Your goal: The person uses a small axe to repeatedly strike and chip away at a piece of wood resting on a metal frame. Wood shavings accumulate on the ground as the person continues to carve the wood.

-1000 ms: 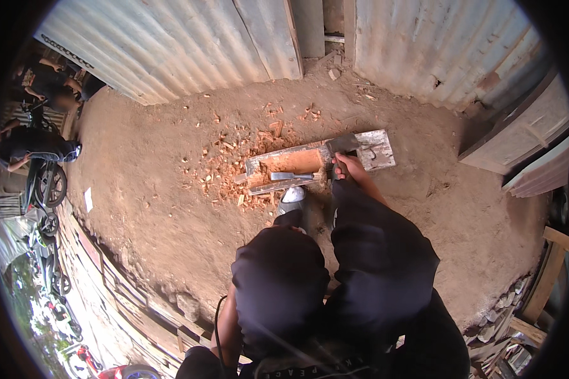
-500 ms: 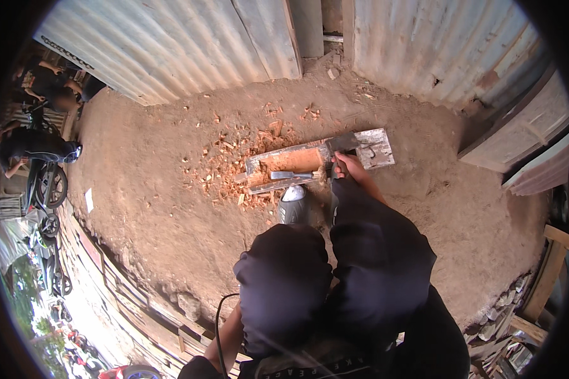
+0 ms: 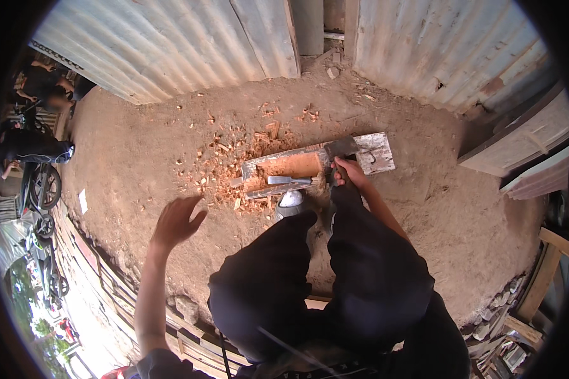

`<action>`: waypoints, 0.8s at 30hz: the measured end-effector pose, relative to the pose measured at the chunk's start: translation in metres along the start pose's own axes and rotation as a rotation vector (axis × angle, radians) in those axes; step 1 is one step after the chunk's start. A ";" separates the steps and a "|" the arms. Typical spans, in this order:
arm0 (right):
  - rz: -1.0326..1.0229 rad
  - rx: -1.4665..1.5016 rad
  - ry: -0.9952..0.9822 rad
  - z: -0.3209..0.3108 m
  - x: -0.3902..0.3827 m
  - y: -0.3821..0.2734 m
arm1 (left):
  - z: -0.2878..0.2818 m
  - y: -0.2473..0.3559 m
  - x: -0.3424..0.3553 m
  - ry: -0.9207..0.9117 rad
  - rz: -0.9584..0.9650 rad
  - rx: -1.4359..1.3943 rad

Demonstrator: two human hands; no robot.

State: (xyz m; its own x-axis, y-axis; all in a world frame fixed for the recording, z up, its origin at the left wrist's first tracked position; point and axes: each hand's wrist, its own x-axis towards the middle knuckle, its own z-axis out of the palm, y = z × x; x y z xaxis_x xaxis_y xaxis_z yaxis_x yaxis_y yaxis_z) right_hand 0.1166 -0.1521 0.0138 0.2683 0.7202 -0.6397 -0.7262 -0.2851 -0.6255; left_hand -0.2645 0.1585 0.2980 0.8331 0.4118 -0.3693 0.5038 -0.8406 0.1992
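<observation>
My right hand [image 3: 352, 174] is closed round the handle of a dark, block-headed mallet [image 3: 341, 148]. Its head rests on or just above a long wooden block [image 3: 374, 151] with worn whitish paint. The block's left part is hollowed out, showing orange-brown bare wood. A chisel [image 3: 288, 180] with a flat metal blade lies along the hollow's near side, its blade pointing left. My left hand [image 3: 180, 220] is in the air over the dirt to the left, fingers stretched out and thumb apart, holding nothing.
Wood chips [image 3: 224, 167] are scattered around the block's left end. My shoe [image 3: 291, 201] is against its near side. Corrugated metal sheets [image 3: 171, 47] stand at the back, and a panel [image 3: 518, 132] leans at right. Motorcycles [image 3: 46, 186] and two people are at far left.
My left hand has come up from beside my leg into the open space at left. My left knee has shifted left. My right hand keeps hold of the mallet.
</observation>
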 end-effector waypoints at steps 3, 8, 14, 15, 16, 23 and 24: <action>0.023 -0.019 -0.008 0.010 0.000 -0.005 | 0.001 0.072 0.120 -0.007 0.090 -0.100; 0.047 0.003 -0.003 0.022 -0.010 -0.010 | 0.079 0.161 0.245 0.077 0.022 -0.356; 0.056 0.082 0.017 0.023 -0.017 -0.008 | 0.189 0.176 0.211 0.221 0.470 -0.450; 0.064 0.093 0.029 0.024 -0.016 -0.007 | 0.199 0.173 0.202 0.182 0.469 -0.428; 0.071 0.104 0.040 0.025 -0.016 -0.005 | 0.212 0.169 0.195 0.143 0.469 -0.406; 0.061 0.085 -0.015 0.023 -0.014 -0.010 | 0.248 0.140 0.194 0.202 0.511 -0.171; 0.065 0.088 -0.017 0.025 -0.014 -0.012 | 0.248 0.136 0.193 0.217 0.521 -0.145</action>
State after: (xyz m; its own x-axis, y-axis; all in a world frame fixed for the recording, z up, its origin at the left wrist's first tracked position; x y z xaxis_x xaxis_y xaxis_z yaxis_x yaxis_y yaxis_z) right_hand 0.1057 -0.1433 0.0410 0.2089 0.7130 -0.6693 -0.7948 -0.2750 -0.5410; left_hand -0.0920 0.0359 0.0287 0.9995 0.0322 0.0025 0.0279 -0.9012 0.4324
